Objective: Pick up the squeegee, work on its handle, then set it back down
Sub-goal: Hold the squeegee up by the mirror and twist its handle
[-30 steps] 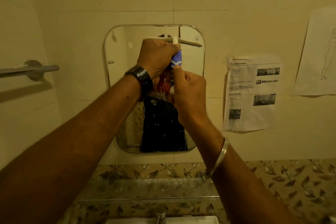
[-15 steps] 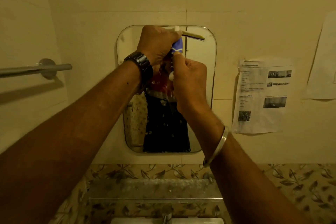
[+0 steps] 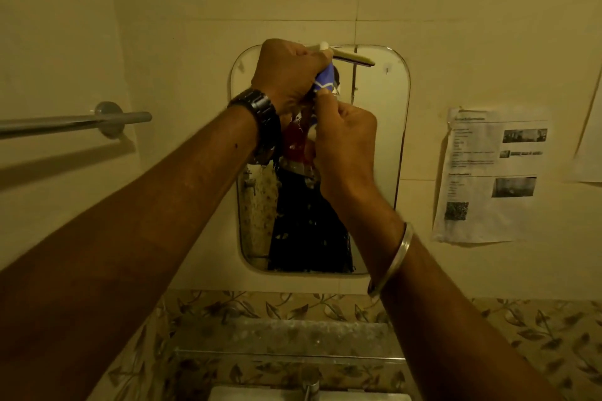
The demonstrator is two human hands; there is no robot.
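Blue squeegee handle [image 3: 325, 79] is looking light and stiff; left grip [image 3: 286, 75] is clamping it, right grip [image 3: 345, 140] pinching just below that.

Observed both arms raised forward, left hand [image 3: 286, 75] gripping squeegee [image 3: 325, 80], right hand [image 3: 345, 140] pinching it lower down.

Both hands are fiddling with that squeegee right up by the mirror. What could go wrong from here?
1. The squeegee is held high in front of the mirror; a slip while it is being worked on could knock it against the glass.
2. If the left hand lost its grip or the right hand lost its pinch, the squeegee would likely drop onto the glass shelf or the tap below.
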